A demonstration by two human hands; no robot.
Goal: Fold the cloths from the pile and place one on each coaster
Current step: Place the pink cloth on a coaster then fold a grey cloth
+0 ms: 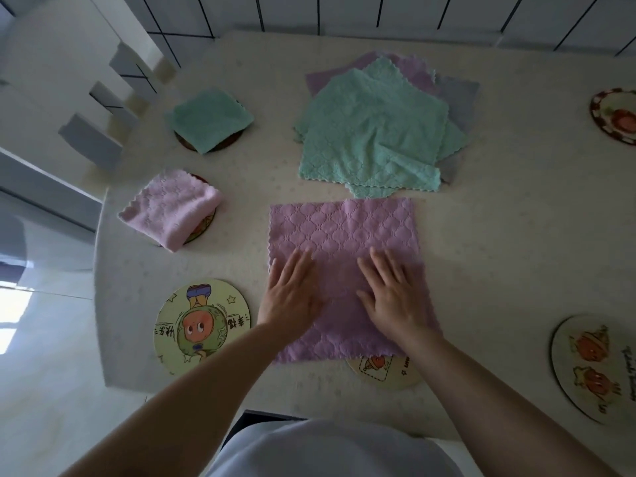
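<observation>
A purple quilted cloth [344, 232] lies spread flat in front of me. My left hand [292, 294] and my right hand [392, 294] rest flat on its near half, palms down, fingers apart. Its near edge covers part of a cartoon coaster [385, 373]. Behind it sits the pile of cloths [371, 129], green ones on top of purple and grey ones. At the left, a folded green cloth [208, 117] lies on a dark coaster [227, 143], and a folded pink cloth [172, 206] lies on another coaster [203, 227].
Bare cartoon coasters lie at the near left [203, 325], near right [592, 366] and far right [616, 115]. The cream table [516, 218] ends at a rounded left edge, with a chair back [96, 132] beside it. A tiled wall runs behind.
</observation>
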